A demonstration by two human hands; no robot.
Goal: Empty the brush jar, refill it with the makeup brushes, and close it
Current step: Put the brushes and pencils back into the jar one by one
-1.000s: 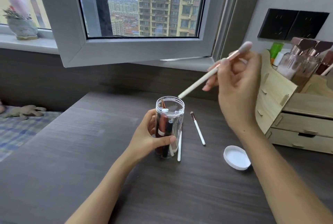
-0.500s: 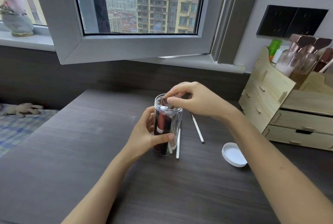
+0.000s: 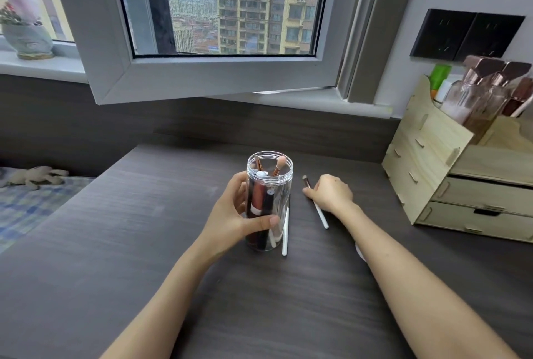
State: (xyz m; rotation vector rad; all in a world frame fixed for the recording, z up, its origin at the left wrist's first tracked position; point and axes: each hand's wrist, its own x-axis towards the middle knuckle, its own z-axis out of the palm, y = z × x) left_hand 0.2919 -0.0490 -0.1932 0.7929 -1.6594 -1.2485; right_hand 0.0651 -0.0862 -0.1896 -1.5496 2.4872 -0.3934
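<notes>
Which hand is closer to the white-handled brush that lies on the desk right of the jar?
The right hand. It rests on that white-handled brush, fingers over its upper part. The left hand is farther left, wrapped around the jar.

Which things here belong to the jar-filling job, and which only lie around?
Job: clear jar in the left hand; brushes inside it; brush under the right hand; second white brush beside the jar; lid, mostly hidden by the forearm.

Lying about: wooden organizer, bottles, plant pot.

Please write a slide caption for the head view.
Left hand steadies open brush jar; right hand reaches a brush.
</notes>
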